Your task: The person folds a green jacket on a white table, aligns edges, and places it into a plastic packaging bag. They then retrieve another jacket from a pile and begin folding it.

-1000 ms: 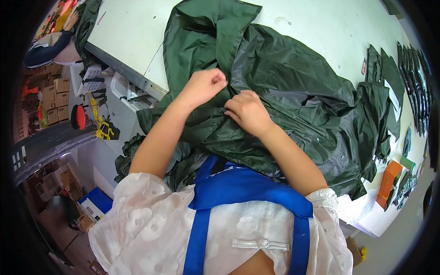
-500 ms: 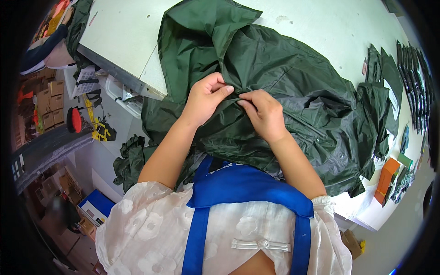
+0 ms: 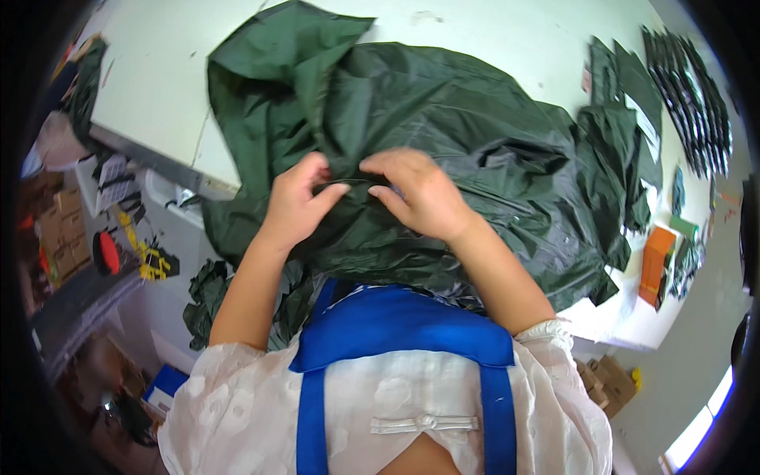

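Observation:
A dark green raincoat [image 3: 443,103] of thin, shiny fabric is spread in folds before me, with a hood-like part at its far left. My left hand [image 3: 301,202] is at the front edge below that part. Its thumb lies along the edge and its curled fingers are partly hidden in the fabric, closed on it. Just to the right, my right hand [image 3: 419,194] hovers close over the same edge, slightly blurred. Thumb and forefinger are apart there, and I see nothing between them.
The raincoat lies on a white table [image 3: 158,95]. Stacked dark packages [image 3: 687,99] stand at the far right, near an orange box [image 3: 655,265]. More green fabric [image 3: 207,297] hangs at the left by a white bin [image 3: 166,194]. Part of another person [image 3: 59,138] shows far left.
The view has shifted, so the raincoat and table appear farther left. My right hand has opened from its pinch at the edge, and the gap between my hands is wider.

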Demonstrator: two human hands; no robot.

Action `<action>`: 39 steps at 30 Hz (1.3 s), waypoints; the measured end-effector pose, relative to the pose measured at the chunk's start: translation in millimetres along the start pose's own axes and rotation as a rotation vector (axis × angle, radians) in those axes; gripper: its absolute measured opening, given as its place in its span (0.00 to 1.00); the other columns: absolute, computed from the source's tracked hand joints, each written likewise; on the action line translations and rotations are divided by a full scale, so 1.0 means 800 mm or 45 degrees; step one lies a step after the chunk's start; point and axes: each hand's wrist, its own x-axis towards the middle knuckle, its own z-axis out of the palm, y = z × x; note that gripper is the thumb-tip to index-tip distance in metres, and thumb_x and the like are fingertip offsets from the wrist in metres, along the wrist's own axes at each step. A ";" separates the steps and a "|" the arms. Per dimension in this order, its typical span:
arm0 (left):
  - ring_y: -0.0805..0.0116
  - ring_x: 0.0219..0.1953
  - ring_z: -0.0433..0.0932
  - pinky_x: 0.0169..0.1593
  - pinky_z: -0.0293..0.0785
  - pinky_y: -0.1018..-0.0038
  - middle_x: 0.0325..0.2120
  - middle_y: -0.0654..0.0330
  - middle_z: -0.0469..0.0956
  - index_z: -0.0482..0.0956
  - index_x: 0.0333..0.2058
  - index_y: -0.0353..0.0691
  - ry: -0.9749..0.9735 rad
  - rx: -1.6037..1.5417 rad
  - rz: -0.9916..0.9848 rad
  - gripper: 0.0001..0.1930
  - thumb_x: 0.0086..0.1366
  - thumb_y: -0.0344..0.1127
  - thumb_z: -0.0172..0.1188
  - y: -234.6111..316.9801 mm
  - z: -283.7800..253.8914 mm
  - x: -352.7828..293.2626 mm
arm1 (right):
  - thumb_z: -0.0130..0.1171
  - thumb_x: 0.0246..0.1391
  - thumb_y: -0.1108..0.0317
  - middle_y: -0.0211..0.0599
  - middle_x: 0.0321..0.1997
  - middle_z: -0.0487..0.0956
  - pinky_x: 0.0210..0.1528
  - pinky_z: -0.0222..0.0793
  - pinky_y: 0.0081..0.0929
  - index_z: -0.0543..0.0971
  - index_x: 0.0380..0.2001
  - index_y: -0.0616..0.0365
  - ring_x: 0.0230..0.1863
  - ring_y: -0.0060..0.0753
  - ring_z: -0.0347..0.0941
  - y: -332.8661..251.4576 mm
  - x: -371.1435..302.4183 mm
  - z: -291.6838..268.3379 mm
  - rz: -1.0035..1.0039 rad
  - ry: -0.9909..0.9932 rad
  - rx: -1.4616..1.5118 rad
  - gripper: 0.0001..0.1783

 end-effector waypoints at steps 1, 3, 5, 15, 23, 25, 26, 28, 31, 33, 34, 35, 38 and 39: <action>0.73 0.26 0.69 0.34 0.70 0.75 0.23 0.59 0.71 0.67 0.30 0.34 0.051 0.085 0.002 0.14 0.54 0.29 0.66 -0.022 -0.004 -0.006 | 0.64 0.42 0.71 0.43 0.44 0.78 0.53 0.67 0.39 0.76 0.40 0.60 0.48 0.48 0.72 0.006 0.007 -0.028 -0.088 0.065 -0.175 0.18; 0.77 0.37 0.72 0.44 0.70 0.78 0.33 0.63 0.75 0.70 0.37 0.33 -0.020 0.251 -0.148 0.10 0.57 0.21 0.60 -0.043 -0.013 -0.023 | 0.64 0.44 0.71 0.42 0.44 0.78 0.53 0.68 0.38 0.76 0.44 0.58 0.49 0.46 0.73 0.050 0.012 -0.090 0.137 0.363 -0.358 0.20; 0.75 0.38 0.73 0.45 0.70 0.77 0.36 0.62 0.76 0.69 0.44 0.32 -0.014 0.262 -0.285 0.15 0.57 0.20 0.59 -0.056 -0.017 -0.038 | 0.60 0.52 0.67 0.47 0.49 0.76 0.54 0.67 0.36 0.75 0.48 0.58 0.52 0.46 0.72 0.126 0.015 -0.172 0.511 0.620 -0.664 0.18; 0.50 0.45 0.74 0.53 0.67 0.63 0.47 0.52 0.73 0.68 0.53 0.35 0.373 0.980 0.538 0.26 0.53 0.21 0.56 0.058 0.046 0.019 | 0.56 0.53 0.52 0.62 0.54 0.70 0.60 0.61 0.44 0.59 0.60 0.65 0.58 0.58 0.65 0.445 -0.067 -0.367 1.333 0.415 -0.969 0.38; 0.47 0.49 0.73 0.53 0.69 0.58 0.47 0.44 0.73 0.65 0.58 0.42 -0.721 0.621 0.014 0.26 0.60 0.28 0.55 0.032 0.245 0.097 | 0.61 0.43 0.66 0.57 0.40 0.78 0.50 0.69 0.41 0.76 0.40 0.63 0.45 0.55 0.74 0.376 -0.053 -0.350 1.208 0.607 -1.105 0.20; 0.47 0.58 0.65 0.62 0.60 0.56 0.56 0.43 0.66 0.63 0.59 0.44 -0.481 0.782 0.412 0.28 0.59 0.29 0.56 0.002 0.261 0.107 | 0.56 0.47 0.79 0.59 0.32 0.78 0.26 0.68 0.43 0.76 0.37 0.74 0.28 0.48 0.74 0.325 -0.058 -0.358 1.036 0.903 -0.297 0.13; 0.48 0.65 0.56 0.67 0.50 0.53 0.62 0.44 0.58 0.63 0.59 0.45 -0.544 0.871 0.436 0.28 0.59 0.29 0.57 0.001 0.264 0.114 | 0.44 0.43 0.86 0.38 0.25 0.71 0.21 0.53 0.31 0.70 0.46 0.77 0.20 0.29 0.60 0.298 -0.072 -0.353 0.860 1.060 0.339 0.22; 0.50 0.65 0.56 0.67 0.50 0.53 0.62 0.44 0.57 0.62 0.58 0.43 -0.533 0.847 0.486 0.29 0.58 0.29 0.58 -0.006 0.266 0.125 | 0.47 0.56 0.72 0.46 0.36 0.79 0.44 0.70 0.28 0.73 0.49 0.71 0.37 0.36 0.75 0.275 -0.134 -0.356 0.794 1.039 0.431 0.19; 0.46 0.61 0.61 0.66 0.53 0.55 0.62 0.46 0.58 0.66 0.51 0.42 -0.460 0.725 0.470 0.24 0.55 0.27 0.61 -0.013 0.260 0.132 | 0.43 0.50 0.80 0.44 0.38 0.72 0.38 0.63 0.23 0.66 0.52 0.80 0.35 0.29 0.65 0.210 -0.196 -0.317 0.587 0.957 1.331 0.24; 0.46 0.62 0.60 0.65 0.54 0.52 0.62 0.47 0.58 0.72 0.42 0.43 -0.374 0.697 0.453 0.16 0.54 0.28 0.62 -0.005 0.263 0.125 | 0.39 0.46 0.81 0.46 0.42 0.68 0.36 0.59 0.21 0.61 0.56 0.79 0.36 0.27 0.61 0.159 -0.209 -0.279 0.726 1.195 1.682 0.29; 0.45 0.62 0.59 0.65 0.54 0.50 0.62 0.48 0.56 0.74 0.39 0.42 -0.369 0.732 0.490 0.14 0.53 0.30 0.63 -0.002 0.268 0.121 | 0.39 0.46 0.81 0.45 0.41 0.68 0.37 0.60 0.21 0.60 0.57 0.78 0.36 0.27 0.61 0.146 -0.217 -0.266 0.763 1.234 1.743 0.30; 0.44 0.62 0.58 0.64 0.54 0.48 0.63 0.48 0.55 0.75 0.36 0.42 -0.364 0.771 0.528 0.12 0.53 0.31 0.65 0.002 0.275 0.118 | 0.40 0.46 0.80 0.44 0.40 0.68 0.37 0.60 0.22 0.60 0.57 0.78 0.35 0.27 0.61 0.139 -0.226 -0.253 0.797 1.274 1.807 0.31; 0.42 0.64 0.55 0.63 0.53 0.42 0.64 0.49 0.52 0.77 0.31 0.41 -0.319 0.908 0.548 0.10 0.51 0.35 0.68 0.005 0.294 0.110 | 0.41 0.48 0.75 0.40 0.39 0.68 0.40 0.63 0.26 0.62 0.57 0.74 0.38 0.29 0.63 0.135 -0.239 -0.216 0.720 1.102 1.843 0.30; 0.42 0.64 0.55 0.62 0.52 0.40 0.65 0.49 0.51 0.78 0.29 0.41 -0.298 0.957 0.537 0.10 0.51 0.36 0.69 0.004 0.299 0.108 | 0.42 0.49 0.76 0.39 0.38 0.69 0.36 0.65 0.24 0.64 0.55 0.72 0.36 0.29 0.65 0.127 -0.236 -0.206 0.885 1.242 1.753 0.26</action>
